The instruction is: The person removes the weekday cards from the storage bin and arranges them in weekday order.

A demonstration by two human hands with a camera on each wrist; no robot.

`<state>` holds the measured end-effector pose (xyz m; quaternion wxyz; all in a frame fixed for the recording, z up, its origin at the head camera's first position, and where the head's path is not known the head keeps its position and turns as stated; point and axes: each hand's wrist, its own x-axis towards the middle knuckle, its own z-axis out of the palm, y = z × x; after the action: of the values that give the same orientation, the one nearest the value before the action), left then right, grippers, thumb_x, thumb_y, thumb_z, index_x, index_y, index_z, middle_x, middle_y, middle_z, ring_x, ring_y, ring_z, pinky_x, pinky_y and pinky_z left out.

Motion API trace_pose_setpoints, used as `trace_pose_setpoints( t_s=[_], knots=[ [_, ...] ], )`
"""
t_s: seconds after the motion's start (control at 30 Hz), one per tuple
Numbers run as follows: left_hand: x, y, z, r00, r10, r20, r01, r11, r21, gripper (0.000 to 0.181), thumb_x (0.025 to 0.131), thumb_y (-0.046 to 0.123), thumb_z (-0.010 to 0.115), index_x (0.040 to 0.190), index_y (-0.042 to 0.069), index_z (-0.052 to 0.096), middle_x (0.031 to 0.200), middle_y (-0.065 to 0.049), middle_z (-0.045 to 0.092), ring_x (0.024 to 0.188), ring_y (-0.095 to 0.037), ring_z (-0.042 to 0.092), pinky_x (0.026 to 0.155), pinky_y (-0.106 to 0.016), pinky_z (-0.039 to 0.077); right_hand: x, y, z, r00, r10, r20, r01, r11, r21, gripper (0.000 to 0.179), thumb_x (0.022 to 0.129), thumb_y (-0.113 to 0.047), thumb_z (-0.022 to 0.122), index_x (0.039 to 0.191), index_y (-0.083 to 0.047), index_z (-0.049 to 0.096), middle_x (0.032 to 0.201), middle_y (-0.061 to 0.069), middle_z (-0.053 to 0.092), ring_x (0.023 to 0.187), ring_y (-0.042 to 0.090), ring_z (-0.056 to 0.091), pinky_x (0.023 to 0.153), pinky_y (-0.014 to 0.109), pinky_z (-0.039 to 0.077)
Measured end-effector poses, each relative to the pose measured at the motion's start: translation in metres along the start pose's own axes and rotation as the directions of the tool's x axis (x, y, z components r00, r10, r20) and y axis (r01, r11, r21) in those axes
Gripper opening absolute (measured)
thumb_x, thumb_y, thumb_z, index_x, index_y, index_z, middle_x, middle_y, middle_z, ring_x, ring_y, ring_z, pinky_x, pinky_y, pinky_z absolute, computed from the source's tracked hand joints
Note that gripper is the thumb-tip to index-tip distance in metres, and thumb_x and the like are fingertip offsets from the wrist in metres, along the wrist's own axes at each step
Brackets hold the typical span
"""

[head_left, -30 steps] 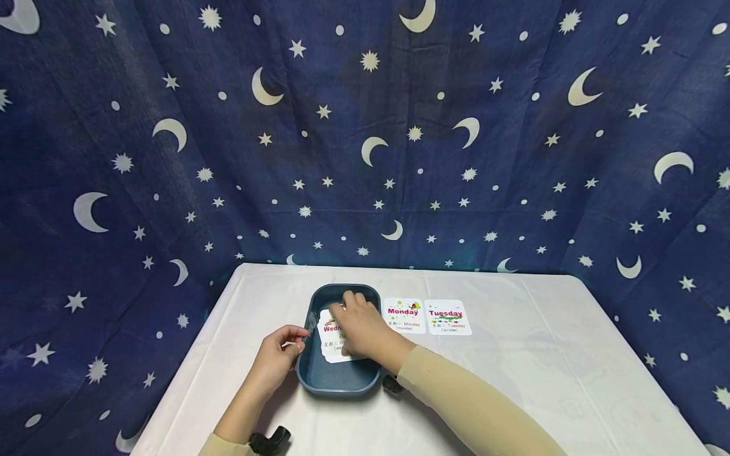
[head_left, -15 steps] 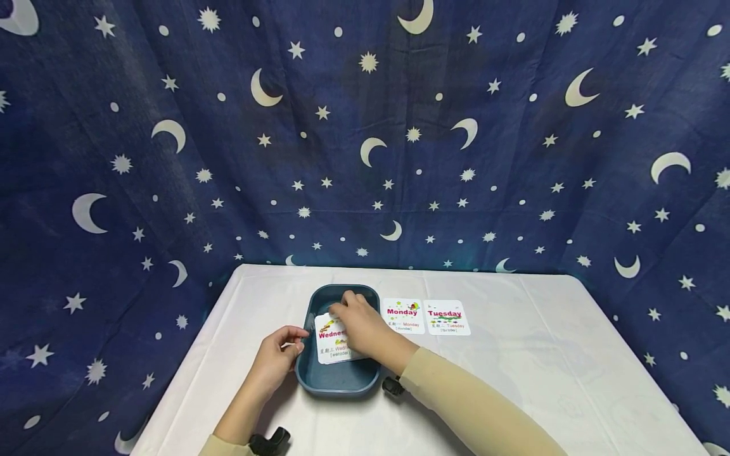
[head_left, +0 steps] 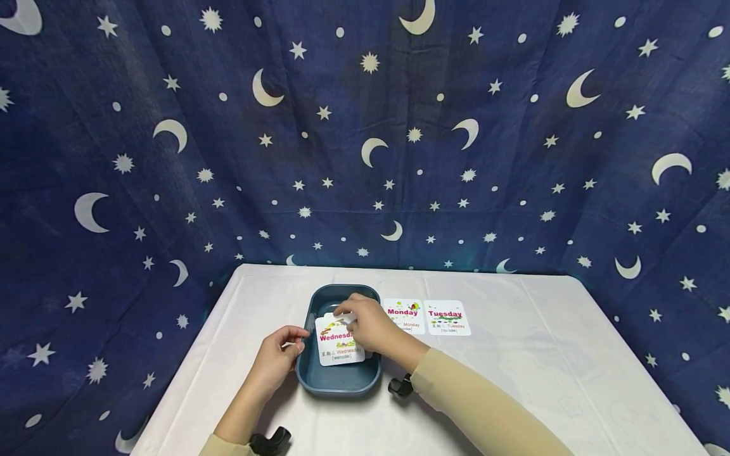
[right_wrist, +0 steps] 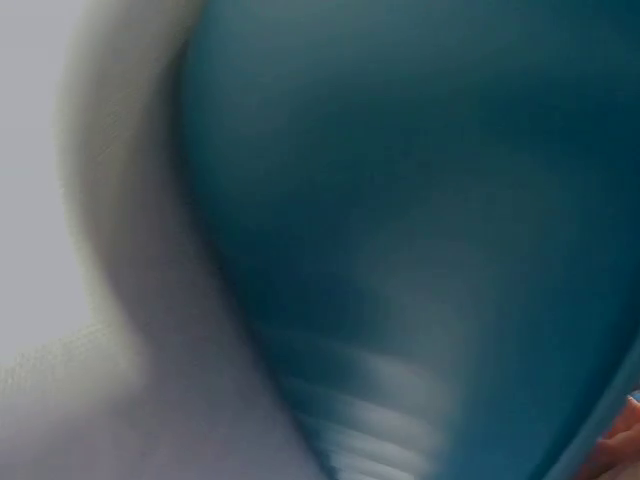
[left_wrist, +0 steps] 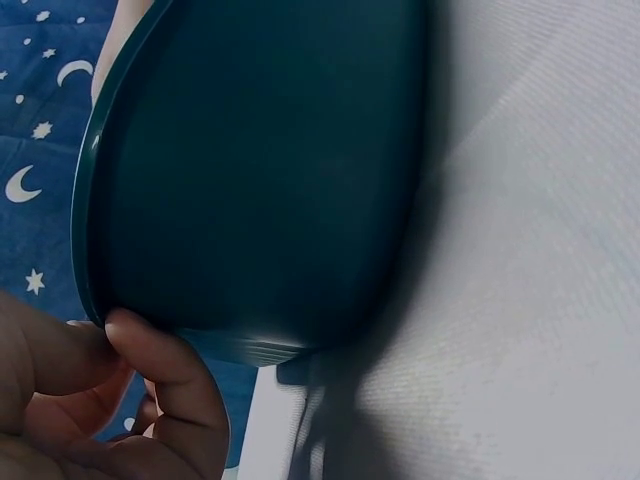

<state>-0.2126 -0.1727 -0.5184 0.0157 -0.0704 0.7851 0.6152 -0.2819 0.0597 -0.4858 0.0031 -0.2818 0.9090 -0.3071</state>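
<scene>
A dark blue plastic tray (head_left: 336, 383) stands on the table, and in it lies a small stack of white cards with the Wednesday card (head_left: 340, 352) on top. At the tray's left side my left hand (head_left: 272, 358) pinches its rim between thumb and finger; the left wrist view shows this grip on the tray (left_wrist: 250, 180) from outside. My right hand (head_left: 371, 326) reaches in over the right rim and pinches the Wednesday card's upper right corner, which bends up. Only the tray's outer wall (right_wrist: 400, 220) and a sliver of fingers show in the right wrist view.
A Monday card (head_left: 403, 311) and a Tuesday card (head_left: 447, 318) lie face up in a row right of the tray. White cloth covers the table (head_left: 542, 373). Behind it hangs a navy curtain (head_left: 365, 190) with moons and stars.
The Wednesday card has come into fuller view as my right hand drew back slightly right, and its corner now bends up. My left hand stays on the rim.
</scene>
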Motion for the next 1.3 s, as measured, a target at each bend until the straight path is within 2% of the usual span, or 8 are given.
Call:
trace_pose_setpoints(
  t_s=[0.3, 0.47, 0.8, 1.3],
  knots=[
    [-0.001, 0.0, 0.0, 1.0, -0.005, -0.003, 0.005, 1.0, 0.015, 0.022, 0.101, -0.005, 0.06, 0.12, -0.001, 0.072, 0.099, -0.008, 0.061, 0.077, -0.017, 0.055, 0.057, -0.027, 0.05, -0.006, 0.002, -0.016, 0.996, 0.067, -0.06, -0.054, 0.978, 0.2, 0.04, 0.09, 0.007, 0.073, 0.119, -0.019, 0.081, 0.121, -0.004, 0.073, 0.115, 0.015, 0.066, 0.104, 0.039, 0.055],
    [-0.002, 0.001, 0.0, 1.0, -0.006, -0.003, 0.006, 1.0, 0.003, 0.023, 0.101, -0.006, 0.061, 0.12, -0.001, 0.072, 0.098, -0.008, 0.061, 0.074, -0.016, 0.054, 0.057, -0.027, 0.048, -0.011, 0.005, -0.029, 0.991, 0.111, -0.074, -0.087, 0.959, 0.269, 0.038, 0.09, 0.006, 0.074, 0.119, -0.018, 0.081, 0.121, -0.004, 0.074, 0.109, 0.014, 0.065, 0.098, 0.036, 0.054],
    [-0.002, -0.001, 0.0, 1.0, -0.016, -0.01, 0.016, 1.0, 0.004, 0.023, 0.101, -0.006, 0.06, 0.121, -0.001, 0.071, 0.1, -0.008, 0.061, 0.075, -0.016, 0.054, 0.057, -0.027, 0.049, -0.025, 0.017, -0.062, 0.974, 0.165, -0.158, -0.121, 0.959, 0.256, 0.04, 0.086, 0.007, 0.077, 0.115, -0.02, 0.083, 0.118, -0.005, 0.076, 0.096, 0.016, 0.062, 0.086, 0.034, 0.051],
    [-0.002, 0.001, 0.001, 1.0, -0.013, -0.017, 0.013, 1.0, 0.005, 0.024, 0.101, -0.007, 0.059, 0.12, -0.001, 0.071, 0.1, -0.009, 0.061, 0.076, -0.016, 0.056, 0.058, -0.026, 0.05, -0.048, 0.053, -0.106, 0.949, 0.267, -0.165, -0.232, 0.951, 0.205, 0.04, 0.089, 0.008, 0.074, 0.119, -0.019, 0.082, 0.128, 0.003, 0.076, 0.098, 0.023, 0.062, 0.085, 0.034, 0.05]
  ],
)
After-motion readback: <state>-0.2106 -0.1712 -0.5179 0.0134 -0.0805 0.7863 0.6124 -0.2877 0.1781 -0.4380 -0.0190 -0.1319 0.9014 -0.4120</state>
